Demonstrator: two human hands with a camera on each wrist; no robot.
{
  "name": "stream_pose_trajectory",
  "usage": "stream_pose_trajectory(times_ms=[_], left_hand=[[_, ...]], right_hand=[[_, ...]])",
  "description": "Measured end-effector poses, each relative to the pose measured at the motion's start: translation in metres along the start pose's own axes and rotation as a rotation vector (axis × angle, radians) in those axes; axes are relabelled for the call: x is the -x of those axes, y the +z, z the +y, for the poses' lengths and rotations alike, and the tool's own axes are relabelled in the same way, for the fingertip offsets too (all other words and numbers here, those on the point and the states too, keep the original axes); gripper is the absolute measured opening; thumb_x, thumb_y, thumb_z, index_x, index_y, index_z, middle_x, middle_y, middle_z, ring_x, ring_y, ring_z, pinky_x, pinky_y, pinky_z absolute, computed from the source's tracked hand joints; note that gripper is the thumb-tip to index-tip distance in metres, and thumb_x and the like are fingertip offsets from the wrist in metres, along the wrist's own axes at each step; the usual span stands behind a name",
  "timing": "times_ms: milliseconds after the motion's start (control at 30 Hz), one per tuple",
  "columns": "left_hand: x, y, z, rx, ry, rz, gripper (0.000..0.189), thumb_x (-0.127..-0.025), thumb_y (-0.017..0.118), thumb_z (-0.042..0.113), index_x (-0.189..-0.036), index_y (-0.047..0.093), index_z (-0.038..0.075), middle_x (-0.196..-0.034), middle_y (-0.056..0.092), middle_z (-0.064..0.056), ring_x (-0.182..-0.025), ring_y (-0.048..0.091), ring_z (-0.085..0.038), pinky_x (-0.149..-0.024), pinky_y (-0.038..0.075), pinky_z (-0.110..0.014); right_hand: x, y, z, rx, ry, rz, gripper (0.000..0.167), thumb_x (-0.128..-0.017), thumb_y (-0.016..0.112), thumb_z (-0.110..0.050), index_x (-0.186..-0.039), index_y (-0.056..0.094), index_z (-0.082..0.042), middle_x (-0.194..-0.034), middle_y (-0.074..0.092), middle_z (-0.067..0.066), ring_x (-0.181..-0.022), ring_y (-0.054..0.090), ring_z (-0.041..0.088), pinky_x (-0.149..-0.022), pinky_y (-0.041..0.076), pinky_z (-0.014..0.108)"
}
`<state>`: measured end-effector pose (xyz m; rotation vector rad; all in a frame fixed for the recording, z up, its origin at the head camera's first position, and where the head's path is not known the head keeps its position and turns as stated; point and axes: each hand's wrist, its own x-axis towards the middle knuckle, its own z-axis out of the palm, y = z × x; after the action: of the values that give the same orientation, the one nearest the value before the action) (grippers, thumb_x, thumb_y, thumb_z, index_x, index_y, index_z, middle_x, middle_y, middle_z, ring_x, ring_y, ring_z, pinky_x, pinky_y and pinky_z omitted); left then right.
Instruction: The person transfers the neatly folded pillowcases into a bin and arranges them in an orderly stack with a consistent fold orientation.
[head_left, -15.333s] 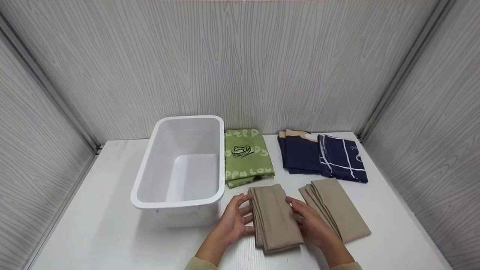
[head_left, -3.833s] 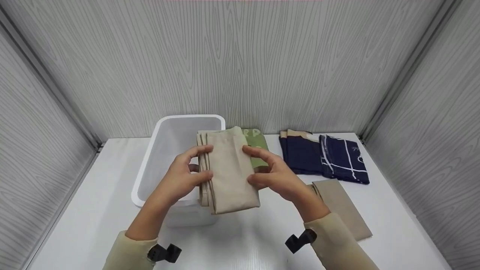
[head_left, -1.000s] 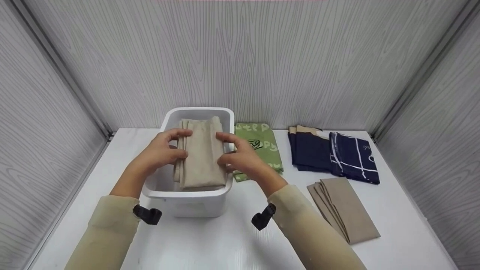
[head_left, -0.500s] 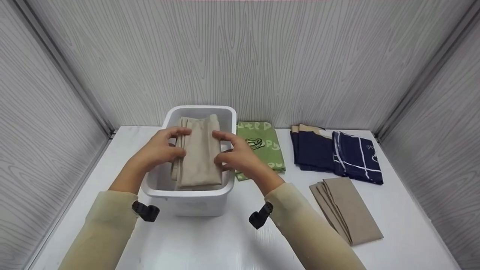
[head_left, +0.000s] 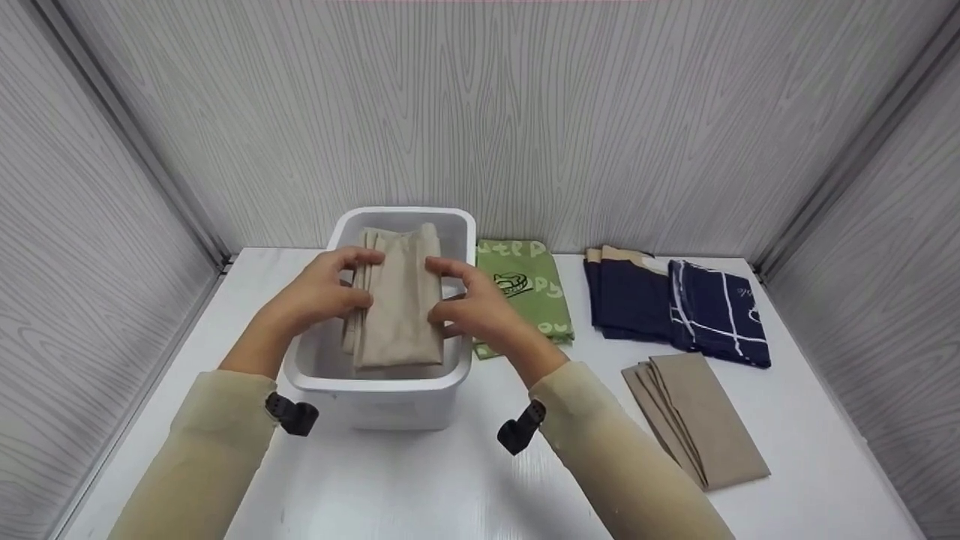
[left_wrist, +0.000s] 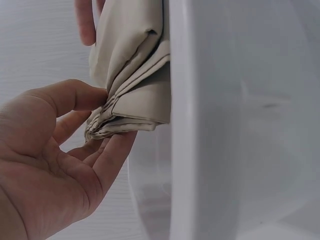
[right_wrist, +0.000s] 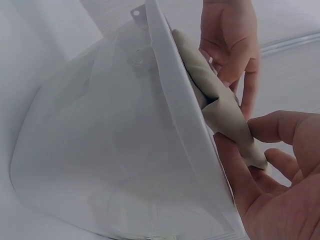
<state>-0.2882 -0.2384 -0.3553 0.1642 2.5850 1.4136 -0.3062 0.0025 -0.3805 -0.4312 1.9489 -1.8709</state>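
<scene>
A folded beige cloth [head_left: 401,315] lies level across the mouth of the white plastic bin [head_left: 375,385]. My left hand [head_left: 319,289] pinches its layered left edge, thumb on top and fingers beneath, as the left wrist view shows. On the opposite edge my right hand [head_left: 480,300] grips the cloth between thumb and fingers. In the right wrist view, the cloth [right_wrist: 227,117] is held right at the bin's rim, with part of it hidden behind the rim. The bin's inner walls show around the cloth in the head view.
A folded green cloth [head_left: 525,292] with lettering lies right of the bin. Farther right are a navy cloth [head_left: 634,300] with a tan edge and a navy cloth [head_left: 720,311] with white lines. Another folded beige cloth [head_left: 709,420] lies nearer. Grey wood-grain panels [head_left: 480,112] enclose the table.
The beige cloth lay on the table at first, then was lifted by both hands and carried left over the bin. In the last second it has barely moved; the head view shifted slightly.
</scene>
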Motion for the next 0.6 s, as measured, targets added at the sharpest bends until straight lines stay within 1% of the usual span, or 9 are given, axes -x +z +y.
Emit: stream_pose_trajectory(times_ms=[267,600], left_hand=[[-0.0025,-0.0015,0.0055,0.001,0.005,-0.019,0.067,-0.084,0.063,-0.003,-0.147,0.044,0.006,-0.141,0.042,-0.021,-0.113,0.057,-0.034,-0.078,0.055,-0.034],[-0.0082,-0.0015,0.0028,-0.003,0.012,-0.024,0.067,-0.083,0.064,-0.003,-0.147,0.045,0.005,-0.141,0.043,-0.020,-0.110,0.056,-0.032,-0.076,0.054,-0.032]], right_hand=[[-0.0012,-0.0022,-0.0007,0.004,0.002,-0.005,0.078,-0.078,0.064,0.012,-0.148,0.047,-0.015,-0.147,0.042,0.006,-0.106,0.063,0.032,-0.075,0.060,0.042],[-0.0037,-0.0029,0.0006,0.003,0.005,0.005,0.078,-0.078,0.064,0.014,-0.148,0.047,-0.015,-0.147,0.043,0.006,-0.104,0.064,0.032,-0.073,0.060,0.043]])
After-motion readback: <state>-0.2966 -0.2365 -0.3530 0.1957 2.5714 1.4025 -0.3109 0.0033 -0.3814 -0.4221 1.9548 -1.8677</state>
